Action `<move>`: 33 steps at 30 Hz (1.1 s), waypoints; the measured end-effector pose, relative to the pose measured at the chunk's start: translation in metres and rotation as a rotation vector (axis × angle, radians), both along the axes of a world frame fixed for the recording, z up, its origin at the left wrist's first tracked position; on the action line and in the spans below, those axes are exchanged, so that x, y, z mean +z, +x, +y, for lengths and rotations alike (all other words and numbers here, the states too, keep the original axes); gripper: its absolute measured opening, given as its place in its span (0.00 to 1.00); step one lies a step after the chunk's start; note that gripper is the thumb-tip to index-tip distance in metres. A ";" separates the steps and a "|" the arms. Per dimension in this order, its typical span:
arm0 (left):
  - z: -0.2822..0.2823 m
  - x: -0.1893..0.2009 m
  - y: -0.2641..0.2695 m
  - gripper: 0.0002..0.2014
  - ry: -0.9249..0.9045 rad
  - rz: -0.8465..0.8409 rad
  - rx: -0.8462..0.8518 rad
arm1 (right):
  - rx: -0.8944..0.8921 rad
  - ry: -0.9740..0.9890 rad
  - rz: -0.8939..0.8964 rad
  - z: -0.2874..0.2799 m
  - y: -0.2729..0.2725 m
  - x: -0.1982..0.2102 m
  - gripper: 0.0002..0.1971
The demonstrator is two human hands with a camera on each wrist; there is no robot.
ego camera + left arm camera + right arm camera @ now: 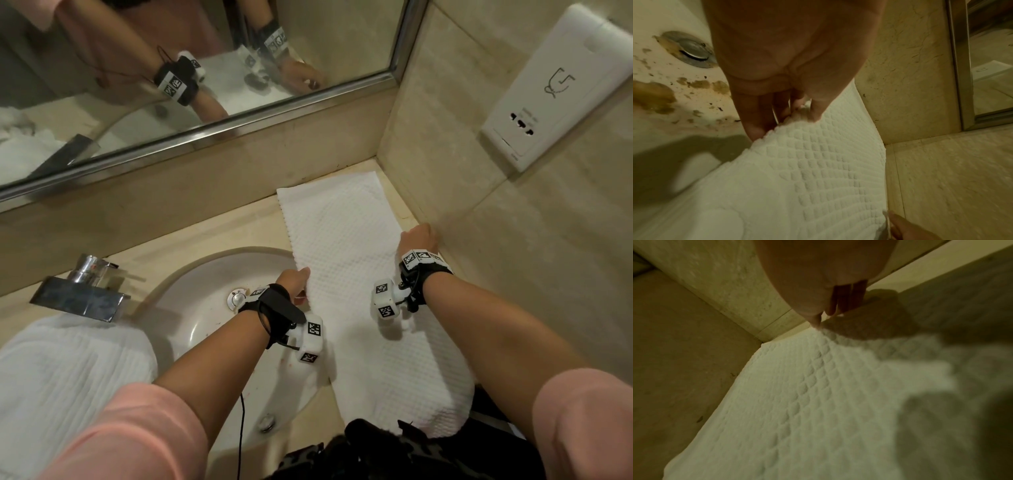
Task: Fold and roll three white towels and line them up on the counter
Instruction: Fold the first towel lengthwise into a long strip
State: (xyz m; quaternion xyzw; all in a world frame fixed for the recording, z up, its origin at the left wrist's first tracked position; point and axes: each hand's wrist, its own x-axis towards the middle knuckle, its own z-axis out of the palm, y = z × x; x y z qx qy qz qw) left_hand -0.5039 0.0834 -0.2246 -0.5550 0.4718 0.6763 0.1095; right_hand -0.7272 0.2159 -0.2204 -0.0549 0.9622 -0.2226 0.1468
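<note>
At the counter's 1 o'clock corner a waffle-weave white towel lies as a long strip; the left hand pinches its sink-side edge, the right hand grips its wall-side edge; beige marble counter, oval basin, mirror at 12

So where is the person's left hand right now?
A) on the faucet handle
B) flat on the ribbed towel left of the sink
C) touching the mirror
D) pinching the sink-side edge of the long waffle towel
D: the left hand has fingers and thumb closed on the edge of the waffle towel that overhangs the sink; the left wrist view shows the pinch.
</note>
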 end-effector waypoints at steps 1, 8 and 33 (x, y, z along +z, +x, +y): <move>0.002 0.000 0.001 0.13 0.016 0.002 -0.021 | 0.022 -0.029 0.046 0.003 0.002 0.000 0.13; 0.018 0.005 0.005 0.14 -0.040 -0.015 -0.031 | 0.223 -0.004 -0.044 0.046 0.026 -0.004 0.07; 0.180 0.032 0.088 0.09 -0.295 -0.121 -0.208 | 0.075 -0.066 0.092 0.224 0.166 -0.006 0.17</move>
